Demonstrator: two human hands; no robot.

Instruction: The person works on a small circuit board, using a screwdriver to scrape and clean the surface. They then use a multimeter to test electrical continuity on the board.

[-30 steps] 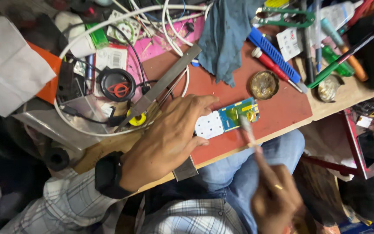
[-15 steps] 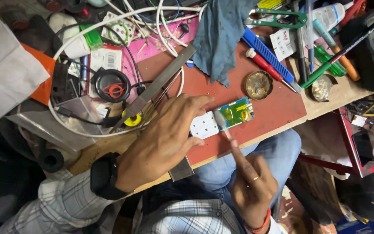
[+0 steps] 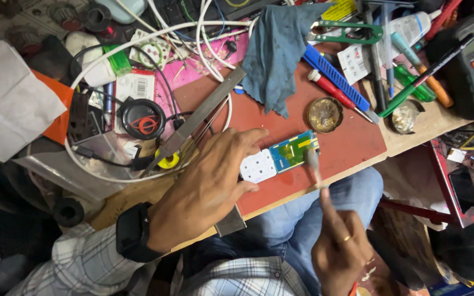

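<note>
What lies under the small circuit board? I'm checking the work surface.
The small green and blue circuit board lies on a red mat; the left hand covers its white keypad end's edge.
</note>
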